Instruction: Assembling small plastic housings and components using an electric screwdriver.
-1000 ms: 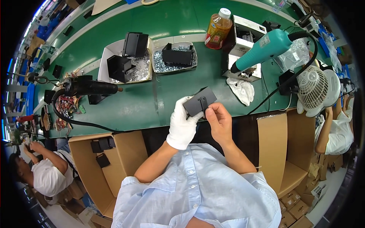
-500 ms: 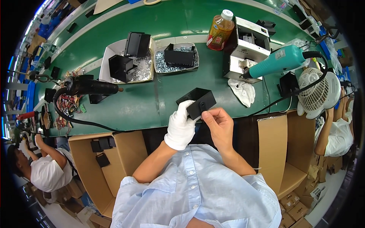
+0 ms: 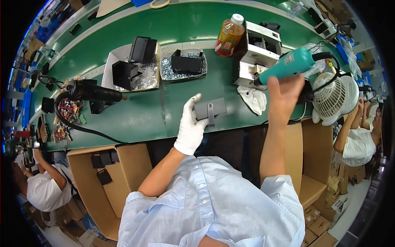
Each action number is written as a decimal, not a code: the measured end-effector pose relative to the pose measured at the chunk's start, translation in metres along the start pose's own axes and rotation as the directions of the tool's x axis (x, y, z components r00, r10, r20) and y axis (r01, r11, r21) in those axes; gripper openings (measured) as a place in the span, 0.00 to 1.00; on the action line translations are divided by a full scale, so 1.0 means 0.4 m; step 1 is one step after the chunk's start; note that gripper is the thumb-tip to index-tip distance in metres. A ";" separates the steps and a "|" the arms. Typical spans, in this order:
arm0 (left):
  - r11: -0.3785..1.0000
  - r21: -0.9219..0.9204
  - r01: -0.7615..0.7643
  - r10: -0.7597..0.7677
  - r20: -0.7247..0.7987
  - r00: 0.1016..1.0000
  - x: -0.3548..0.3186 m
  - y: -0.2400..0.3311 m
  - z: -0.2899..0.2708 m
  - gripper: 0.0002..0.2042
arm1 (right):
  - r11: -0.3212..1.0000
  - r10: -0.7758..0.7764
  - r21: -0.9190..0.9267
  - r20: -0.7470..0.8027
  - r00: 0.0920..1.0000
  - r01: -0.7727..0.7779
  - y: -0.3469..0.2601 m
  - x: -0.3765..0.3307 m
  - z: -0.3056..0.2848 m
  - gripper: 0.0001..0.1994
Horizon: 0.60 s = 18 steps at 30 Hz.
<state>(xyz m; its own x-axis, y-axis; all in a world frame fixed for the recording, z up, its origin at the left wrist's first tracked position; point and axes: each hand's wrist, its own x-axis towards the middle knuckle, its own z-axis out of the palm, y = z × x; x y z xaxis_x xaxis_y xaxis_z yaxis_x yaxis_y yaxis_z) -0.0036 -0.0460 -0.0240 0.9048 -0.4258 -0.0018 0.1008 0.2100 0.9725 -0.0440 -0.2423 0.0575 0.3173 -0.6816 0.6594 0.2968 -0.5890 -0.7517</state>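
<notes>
My gloved left hand (image 3: pixel 192 128) grips a small black metal box-shaped bracket (image 3: pixel 216 109) just above the front edge of the bench. A strip-like arm with a round fastener at one end lies against the bracket's side. My bare right hand (image 3: pixel 284 96) is raised to the right, its thumb spread from the fingers. Blurred fingertips overlap the lower edge of a teal electric screwdriver (image 3: pixel 290 64); the hand is not closed round it. The screwdriver's tip points left at a white-and-black screw feeder machine (image 3: pixel 252 68).
Two cartons of small metal parts, a left carton (image 3: pixel 155 84) and a right carton (image 3: pixel 185 78), hold black brackets. A black screwdriver (image 3: pixel 96 93) lies left. A drink bottle (image 3: pixel 229 36), a white cloth (image 3: pixel 253 100) and a fan (image 3: pixel 329 92) stand around. Cardboard boxes (image 3: pixel 133 164) flank me; co-workers sit both sides.
My right hand has left the bracket and moved up and right to the teal screwdriver. My left hand still holds the bracket, now turned so its side faces up. The view has shifted slightly.
</notes>
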 end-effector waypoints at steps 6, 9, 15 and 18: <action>0.993 -0.035 0.112 -0.110 0.067 0.992 0.001 -0.003 -0.021 0.31 | 0.923 0.301 0.157 0.273 0.914 -0.351 0.022 0.051 -0.026 0.17; 0.976 -0.054 0.213 -0.208 0.080 0.975 0.001 0.013 -0.023 0.31 | 0.914 0.291 0.270 0.091 0.952 -0.305 0.022 0.049 -0.039 0.13; 0.983 0.004 0.186 -0.185 0.094 0.978 0.017 -0.007 0.000 0.32 | 0.846 0.142 0.523 -0.026 0.989 -0.108 0.074 0.103 0.010 0.10; 0.977 0.062 0.205 -0.210 0.078 0.975 0.019 -0.007 0.004 0.32 | 0.934 0.094 0.347 -0.010 0.995 -0.085 0.093 0.100 0.029 0.08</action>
<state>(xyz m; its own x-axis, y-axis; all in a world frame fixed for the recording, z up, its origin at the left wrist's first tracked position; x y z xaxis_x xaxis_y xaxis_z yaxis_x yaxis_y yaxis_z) 0.0023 -0.0513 -0.0262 0.8286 -0.5275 -0.1875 0.2585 0.0634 0.9639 -0.0099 -0.2867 0.0560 0.3345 -0.7387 0.5852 0.5628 -0.3415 -0.7527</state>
